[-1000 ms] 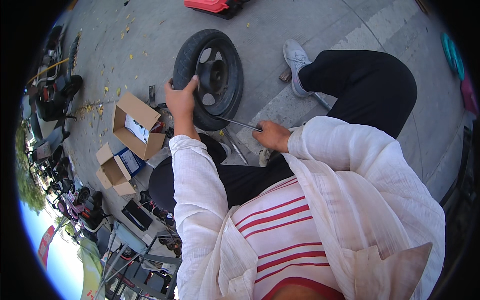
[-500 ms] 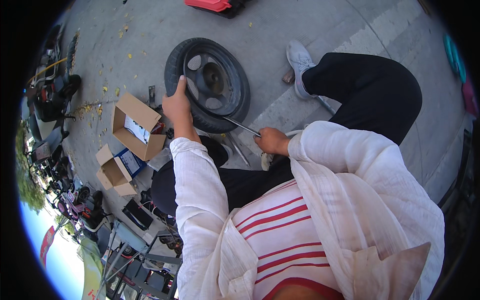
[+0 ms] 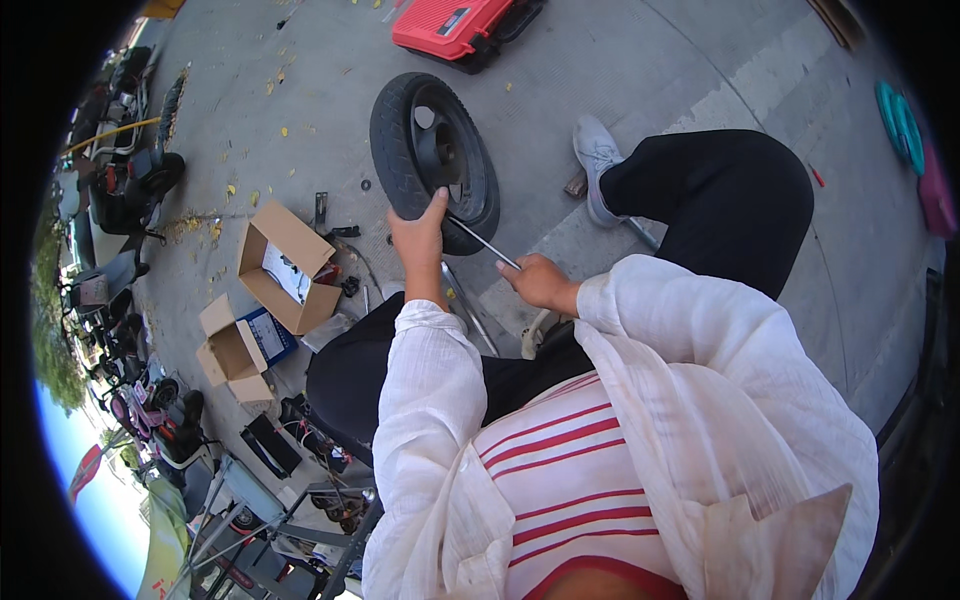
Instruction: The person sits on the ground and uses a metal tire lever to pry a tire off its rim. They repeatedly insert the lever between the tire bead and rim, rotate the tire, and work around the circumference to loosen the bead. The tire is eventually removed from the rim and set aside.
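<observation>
A scooter wheel with a black tyre (image 3: 395, 140) and dark spoked rim tilts up from the pavement in front of me. My left hand (image 3: 418, 240) is closed round the tyre's near edge, thumb towards the rim and fingers hidden beyond the rubber. In my right hand (image 3: 543, 281) is a slim metal tyre lever (image 3: 484, 242), gripped in a fist. The lever's far tip reaches the tyre edge beside my left thumb; how deep it sits there is hidden. Below the wheel, another metal bar (image 3: 470, 312) lies on the ground between my legs.
A red hard case (image 3: 450, 25) lies beyond the wheel. Left of me are an opened cardboard box (image 3: 285, 225), a smaller box (image 3: 225, 345) and loose black parts. Parked scooters (image 3: 130, 185) line the far left. My grey shoe (image 3: 598, 165) is right of the wheel.
The wheel has tipped more upright and turned, showing more tread. My left hand has moved right with it, closer to the right hand. The right hand keeps its grip on the lever.
</observation>
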A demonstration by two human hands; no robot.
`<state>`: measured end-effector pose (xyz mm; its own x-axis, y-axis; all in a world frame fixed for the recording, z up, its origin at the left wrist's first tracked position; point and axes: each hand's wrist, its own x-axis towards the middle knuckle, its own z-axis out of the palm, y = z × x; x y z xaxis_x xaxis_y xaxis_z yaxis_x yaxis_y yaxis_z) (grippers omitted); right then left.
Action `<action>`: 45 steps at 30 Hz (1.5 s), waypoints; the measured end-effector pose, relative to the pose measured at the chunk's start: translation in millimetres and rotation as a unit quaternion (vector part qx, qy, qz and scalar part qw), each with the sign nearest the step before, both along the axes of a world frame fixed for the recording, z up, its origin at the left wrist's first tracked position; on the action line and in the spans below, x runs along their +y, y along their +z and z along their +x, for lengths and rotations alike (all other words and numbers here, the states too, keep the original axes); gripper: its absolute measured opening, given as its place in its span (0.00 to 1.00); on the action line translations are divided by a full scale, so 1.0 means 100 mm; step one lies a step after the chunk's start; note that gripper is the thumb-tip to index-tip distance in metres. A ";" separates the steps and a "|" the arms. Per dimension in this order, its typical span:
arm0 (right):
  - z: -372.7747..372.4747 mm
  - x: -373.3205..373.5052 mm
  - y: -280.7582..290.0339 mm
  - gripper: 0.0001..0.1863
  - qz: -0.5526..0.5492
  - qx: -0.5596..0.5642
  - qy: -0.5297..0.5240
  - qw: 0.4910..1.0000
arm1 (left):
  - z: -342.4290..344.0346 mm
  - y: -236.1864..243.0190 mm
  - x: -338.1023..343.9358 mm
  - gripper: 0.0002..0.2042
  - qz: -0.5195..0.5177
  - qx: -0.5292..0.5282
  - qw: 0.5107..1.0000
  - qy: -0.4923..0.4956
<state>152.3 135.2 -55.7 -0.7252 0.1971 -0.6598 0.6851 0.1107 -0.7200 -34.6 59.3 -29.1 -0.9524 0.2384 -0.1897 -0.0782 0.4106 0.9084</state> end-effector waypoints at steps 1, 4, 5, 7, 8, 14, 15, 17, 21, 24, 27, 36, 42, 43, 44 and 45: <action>0.01 0.06 0.02 0.30 0.007 0.005 0.001 1.000 | 0.05 -0.01 0.02 0.34 -0.031 0.031 0.999 0.003; 0.08 0.16 -0.03 0.29 0.099 0.037 0.029 0.994 | 0.09 0.12 0.10 0.32 -0.066 0.026 0.997 0.012; 0.05 0.17 -0.06 0.29 0.141 0.052 0.050 0.987 | 0.07 0.11 0.05 0.32 -0.043 0.030 0.998 0.017; 0.05 0.20 0.04 0.29 0.134 0.046 0.071 0.987 | 0.05 0.02 -0.08 0.30 -0.001 0.034 0.999 0.023; 0.07 0.23 0.09 0.29 0.129 0.037 0.081 0.988 | 0.06 0.02 -0.12 0.30 -0.002 0.023 0.999 0.035; 0.04 0.28 0.39 0.28 0.024 0.021 0.170 0.985 | 0.01 0.26 -0.38 0.27 -0.056 -0.011 0.997 0.055; 0.04 0.24 0.37 0.28 0.016 0.028 0.176 0.984 | 0.01 0.23 -0.46 0.27 -0.067 -0.002 0.996 0.060; 0.05 0.19 0.33 0.28 0.001 0.041 0.187 0.981 | 0.03 0.22 -0.55 0.26 -0.087 0.014 0.994 0.068; 0.03 0.12 0.27 0.27 0.054 0.045 0.167 0.983 | 0.05 0.31 -0.57 0.26 -0.005 -0.048 0.995 0.084; -0.05 0.16 0.22 0.27 0.082 0.052 0.183 0.978 | -0.01 0.28 -0.61 0.26 -0.004 -0.034 0.995 0.095; -0.10 0.15 0.18 0.28 0.068 0.057 0.183 0.979 | -0.11 0.15 -0.66 0.26 -0.018 -0.026 0.994 0.109; -0.18 0.09 0.43 0.28 0.037 0.119 0.106 0.987 | -0.39 0.02 -0.80 0.25 0.038 -0.076 0.989 0.123; -0.36 0.33 0.24 0.27 0.008 0.105 -0.095 0.990 | -0.28 0.16 -0.68 0.24 0.030 -0.064 0.989 0.133; -0.36 0.37 0.19 0.27 0.002 0.092 -0.114 0.989 | -0.30 0.11 -0.69 0.26 0.030 -0.062 0.990 0.124; -0.37 0.40 0.17 0.27 -0.004 0.081 -0.130 0.988 | -0.31 0.10 -0.72 0.27 0.030 -0.058 0.991 0.117; -0.37 0.42 0.15 0.27 -0.009 0.070 -0.147 0.987 | -0.32 0.08 -0.74 0.29 0.030 -0.054 0.992 0.111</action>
<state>115.2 176.9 -40.7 -0.7226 0.4008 -0.5632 0.5798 -0.0922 -0.8096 -66.5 -14.7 -20.9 -0.9576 0.0390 -0.2855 -0.2588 0.3186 0.9119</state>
